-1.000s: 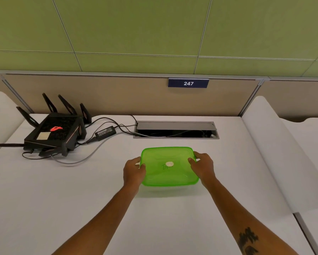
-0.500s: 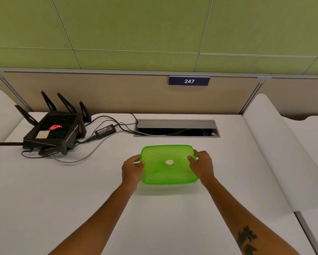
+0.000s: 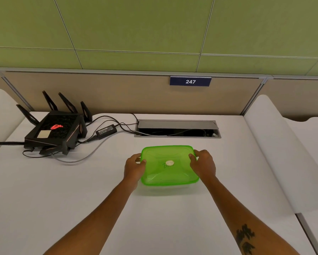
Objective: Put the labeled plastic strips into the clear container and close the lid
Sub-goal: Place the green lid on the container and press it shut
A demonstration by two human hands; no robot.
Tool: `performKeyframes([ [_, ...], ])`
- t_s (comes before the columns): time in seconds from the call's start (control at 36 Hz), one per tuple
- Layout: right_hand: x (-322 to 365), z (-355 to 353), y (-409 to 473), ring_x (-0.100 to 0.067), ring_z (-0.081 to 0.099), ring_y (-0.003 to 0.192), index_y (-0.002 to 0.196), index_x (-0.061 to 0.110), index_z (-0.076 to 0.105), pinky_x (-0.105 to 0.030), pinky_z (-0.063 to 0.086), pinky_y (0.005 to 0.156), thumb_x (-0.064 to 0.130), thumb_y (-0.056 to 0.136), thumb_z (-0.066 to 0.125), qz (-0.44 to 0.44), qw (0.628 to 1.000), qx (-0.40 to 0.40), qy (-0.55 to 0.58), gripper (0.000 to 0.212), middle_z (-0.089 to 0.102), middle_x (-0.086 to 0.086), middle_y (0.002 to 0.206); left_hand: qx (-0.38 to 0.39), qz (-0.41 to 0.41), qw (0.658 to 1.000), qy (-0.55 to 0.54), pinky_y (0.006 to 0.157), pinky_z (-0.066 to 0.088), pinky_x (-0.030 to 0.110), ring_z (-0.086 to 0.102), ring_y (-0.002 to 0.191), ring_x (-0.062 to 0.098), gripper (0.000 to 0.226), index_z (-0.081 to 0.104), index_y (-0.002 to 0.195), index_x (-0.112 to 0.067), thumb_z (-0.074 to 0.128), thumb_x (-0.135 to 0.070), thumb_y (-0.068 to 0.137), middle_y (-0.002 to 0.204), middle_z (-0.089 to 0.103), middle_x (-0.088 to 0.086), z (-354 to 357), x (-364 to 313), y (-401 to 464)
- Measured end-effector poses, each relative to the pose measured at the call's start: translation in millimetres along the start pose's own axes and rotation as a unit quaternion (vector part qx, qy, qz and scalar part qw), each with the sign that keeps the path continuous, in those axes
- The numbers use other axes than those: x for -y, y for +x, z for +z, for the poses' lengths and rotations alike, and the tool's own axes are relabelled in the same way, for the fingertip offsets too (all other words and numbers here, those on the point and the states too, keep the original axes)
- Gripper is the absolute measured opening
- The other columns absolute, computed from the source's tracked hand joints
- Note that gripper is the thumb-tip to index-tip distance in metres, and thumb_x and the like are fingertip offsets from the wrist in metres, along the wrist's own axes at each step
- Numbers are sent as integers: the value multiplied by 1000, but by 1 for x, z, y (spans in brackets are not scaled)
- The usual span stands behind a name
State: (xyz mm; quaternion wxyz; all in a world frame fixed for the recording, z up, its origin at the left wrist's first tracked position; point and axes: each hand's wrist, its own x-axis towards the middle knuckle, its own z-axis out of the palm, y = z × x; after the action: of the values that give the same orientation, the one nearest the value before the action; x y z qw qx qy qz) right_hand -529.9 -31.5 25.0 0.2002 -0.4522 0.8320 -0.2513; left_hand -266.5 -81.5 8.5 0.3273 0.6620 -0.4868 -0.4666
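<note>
A container with a translucent green lid [image 3: 168, 173] sits on the white table [image 3: 44, 190], the lid lying flat on top. Handwriting and a small white round spot mark the lid's middle. My left hand [image 3: 134, 167] grips the container's left edge, thumb on the lid. My right hand [image 3: 203, 163] grips the right edge the same way. The clear body under the lid is mostly hidden. No plastic strips show; the lid hides the inside.
A black router [image 3: 53, 132] with several antennas stands at the back left, its power adapter [image 3: 106, 129] and cables trailing toward an open cable hatch [image 3: 177, 128] behind the container. White rounded dividers rise at both table sides [image 3: 276, 144].
The container and both hands sit slightly farther from me than a second ago. Both hands keep the same hold on the edges.
</note>
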Motion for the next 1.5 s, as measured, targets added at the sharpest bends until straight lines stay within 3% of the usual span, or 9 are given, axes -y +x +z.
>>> performKeyframes([
  [0.31, 3, 6, 11, -26, 63, 115, 137, 14, 68, -32, 45, 104, 29, 104, 60, 54, 982, 12, 178, 37, 68, -11, 128, 2, -19, 997, -75, 100, 44, 30, 57, 119, 19, 38, 63, 139, -7, 52, -24, 106, 138, 64, 9, 11, -7, 10],
  [0.42, 2, 8, 16, -24, 63, 123, 131, 14, 72, -30, 46, 105, 31, 105, 58, 56, 976, 11, 210, 34, 70, -7, 133, -5, -25, 996, -87, 90, 42, 28, 58, 107, 17, 36, 68, 131, -8, 50, -29, 107, 117, 68, 3, 16, -6, 16],
  [0.56, 0, 10, 21, -27, 69, 113, 120, 13, 79, -44, 53, 103, 33, 104, 57, 63, 972, -2, 224, 33, 77, -10, 119, -20, -43, 994, -99, 90, 52, 41, 58, 94, 21, 32, 72, 107, -9, 54, -34, 105, 102, 68, 8, 21, -2, 25],
  [0.64, 0, 13, 25, -29, 69, 111, 116, 10, 79, -46, 53, 102, 32, 103, 60, 70, 970, -20, 234, 32, 76, -12, 116, -38, -49, 991, -117, 80, 46, 33, 54, 88, 17, 35, 73, 99, -6, 57, -37, 102, 93, 64, 2, 23, 1, 28],
  [0.86, 1, 21, 29, -27, 70, 108, 107, 6, 80, -37, 53, 98, 24, 100, 67, 97, 958, -50, 264, 23, 77, -11, 111, -65, -46, 990, -113, 87, 49, 35, 60, 98, 21, 27, 73, 95, -15, 64, -40, 98, 108, 67, 4, 28, 2, 33],
  [1.03, -3, 22, 28, -25, 71, 105, 109, 8, 80, -43, 57, 98, 24, 98, 69, 100, 945, -50, 307, 22, 75, -2, 104, -72, -41, 990, -110, 79, 44, 29, 57, 85, 9, 20, 71, 87, -23, 67, -41, 96, 104, 66, -1, 28, 4, 35],
  [1.14, -4, 23, 27, -20, 66, 109, 131, 12, 71, -39, 52, 106, 28, 98, 70, 111, 935, -40, 334, 37, 74, -5, 118, -83, -35, 991, -99, 74, 44, 27, 58, 81, 9, 22, 68, 75, -28, 69, -40, 94, 98, 66, -2, 28, 3, 35],
  [1.33, -7, 26, 31, -26, 70, 102, 109, 10, 81, -48, 58, 97, 31, 97, 71, 116, 944, -44, 307, 26, 75, -5, 107, -102, 9, 995, 8, 69, 40, 33, 55, 74, 25, 48, 60, 61, -5, 62, -33, 100, 80, 63, 13, 25, 2, 39],
  [1.5, -7, 28, 32, -27, 69, 103, 110, 7, 80, -41, 55, 93, 31, 98, 69, 97, 955, -54, 276, 29, 75, -8, 109, -110, 24, 993, 41, 74, 43, 35, 61, 81, 30, 49, 68, 71, 9, 61, -28, 101, 85, 68, 18, 25, -3, 36],
])
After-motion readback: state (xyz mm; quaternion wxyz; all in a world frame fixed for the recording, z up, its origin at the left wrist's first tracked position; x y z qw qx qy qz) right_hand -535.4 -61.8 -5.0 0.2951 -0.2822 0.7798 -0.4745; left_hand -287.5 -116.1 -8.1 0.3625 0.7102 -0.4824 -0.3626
